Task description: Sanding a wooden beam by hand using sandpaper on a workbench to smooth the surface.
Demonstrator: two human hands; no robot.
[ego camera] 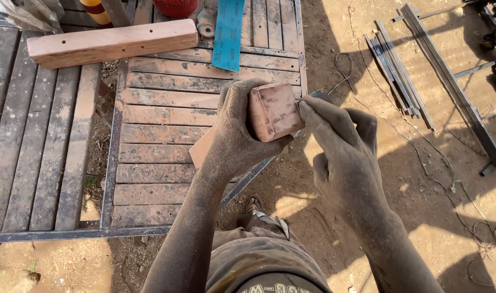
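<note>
Slatted wooden bench (166, 103) in a metal frame, seen from above; all positions are given relative to it. One long wooden beam (112, 42) lies across its far end, long axis running left to right, with small holes in its upper face. One blue sandpaper strip (229, 32) lies just right of the beam, long axis running away from the viewer. Over the bench's right edge, the left hand (234, 135) is closed around one wooden block (272, 111), whose long axis tilts up and toward the viewer, the square end face uppermost. The right hand (343, 149), beyond the bench's right edge, pinches a small blue-green piece (319, 95) against the block's right edge. Metal bars (421, 76), number unclear, lie on the dirt ground (421, 217) well to the right.
</note>
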